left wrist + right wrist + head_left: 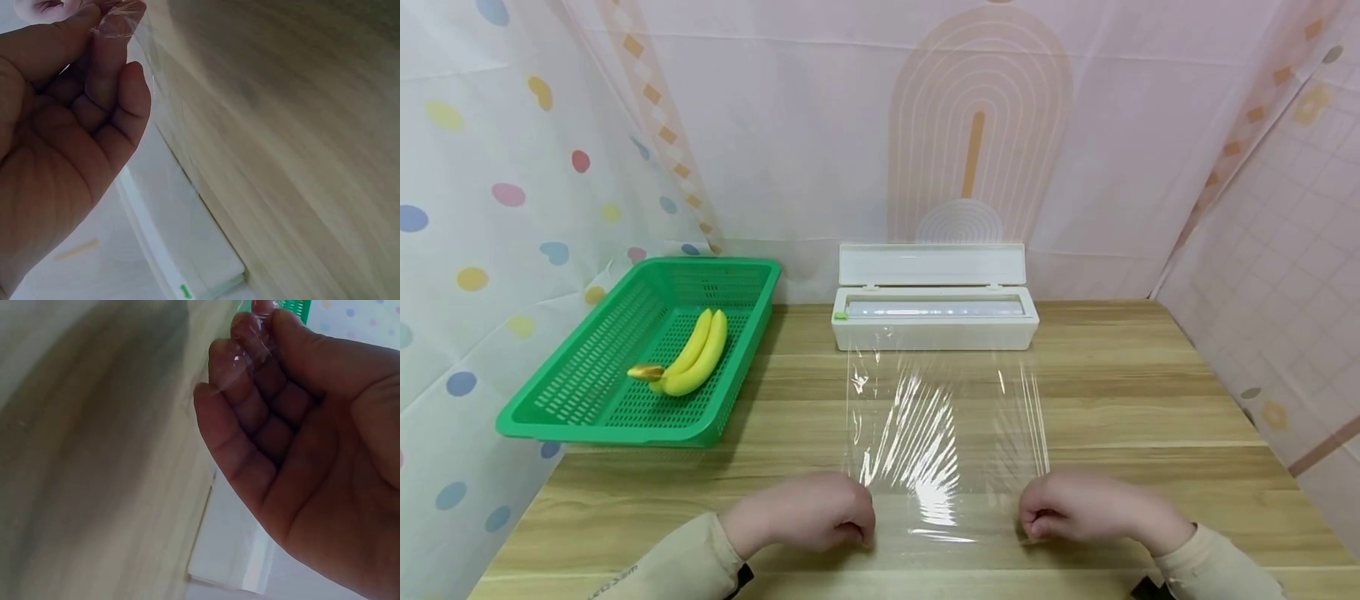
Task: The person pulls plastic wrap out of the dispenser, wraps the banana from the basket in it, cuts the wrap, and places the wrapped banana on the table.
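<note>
A sheet of clear plastic wrap (925, 450) stretches from a white wrap dispenser (934, 336) toward the front of the table. My left hand (820, 510) pinches its near left corner; in the left wrist view, film bunches between the thumb and fingertips (115, 25). At the near right corner my right hand (1086, 507) pinches the film too, and the right wrist view has it gathered over curled fingers (228, 369). The dispenser's lid (932, 265) stands raised at the back, with the roll (936, 308) visible inside. A small green piece (841, 316) sits at the dispenser's left end.
On the left of the wooden table (1150, 400) stands a green plastic basket (602, 434). Yellow bananas (700, 358) lie inside it. Patterned cloth (805, 125) hangs behind the table and along both sides.
</note>
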Demonstrator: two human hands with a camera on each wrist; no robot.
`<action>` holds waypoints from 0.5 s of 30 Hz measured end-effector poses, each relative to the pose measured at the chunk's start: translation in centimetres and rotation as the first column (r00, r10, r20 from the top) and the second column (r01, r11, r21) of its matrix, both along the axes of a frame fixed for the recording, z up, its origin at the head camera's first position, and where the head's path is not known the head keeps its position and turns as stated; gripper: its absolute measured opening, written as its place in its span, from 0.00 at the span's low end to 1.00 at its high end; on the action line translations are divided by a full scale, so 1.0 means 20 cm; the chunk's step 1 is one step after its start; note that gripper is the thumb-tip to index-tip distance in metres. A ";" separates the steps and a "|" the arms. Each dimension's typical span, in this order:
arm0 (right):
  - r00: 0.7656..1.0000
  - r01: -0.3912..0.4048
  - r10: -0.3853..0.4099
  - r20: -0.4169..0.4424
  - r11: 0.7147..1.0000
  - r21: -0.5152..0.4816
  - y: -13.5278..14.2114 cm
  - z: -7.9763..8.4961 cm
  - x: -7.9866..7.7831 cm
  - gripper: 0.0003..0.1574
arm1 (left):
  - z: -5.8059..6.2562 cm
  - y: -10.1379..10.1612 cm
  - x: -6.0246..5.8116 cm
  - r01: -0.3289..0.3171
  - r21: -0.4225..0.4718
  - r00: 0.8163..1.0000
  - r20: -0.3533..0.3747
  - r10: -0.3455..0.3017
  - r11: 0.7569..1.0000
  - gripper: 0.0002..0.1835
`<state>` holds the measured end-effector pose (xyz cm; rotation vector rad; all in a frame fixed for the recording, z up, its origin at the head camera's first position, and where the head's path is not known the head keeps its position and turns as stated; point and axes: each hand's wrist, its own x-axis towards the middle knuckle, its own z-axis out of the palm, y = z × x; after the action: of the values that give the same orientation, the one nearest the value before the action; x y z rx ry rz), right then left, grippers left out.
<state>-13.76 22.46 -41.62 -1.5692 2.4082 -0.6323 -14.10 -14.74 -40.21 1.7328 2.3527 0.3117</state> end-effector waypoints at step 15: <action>1.000 0.008 -0.008 -0.013 1.000 -0.023 0.02 -0.07 0.03 0.07 | -0.04 0.02 0.00 -0.021 -0.049 1.000 -0.022 0.019 0.999 0.06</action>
<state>-13.25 22.95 -42.95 -1.5788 2.4265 -0.6558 -14.05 -14.36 -41.08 1.7000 2.3736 0.2366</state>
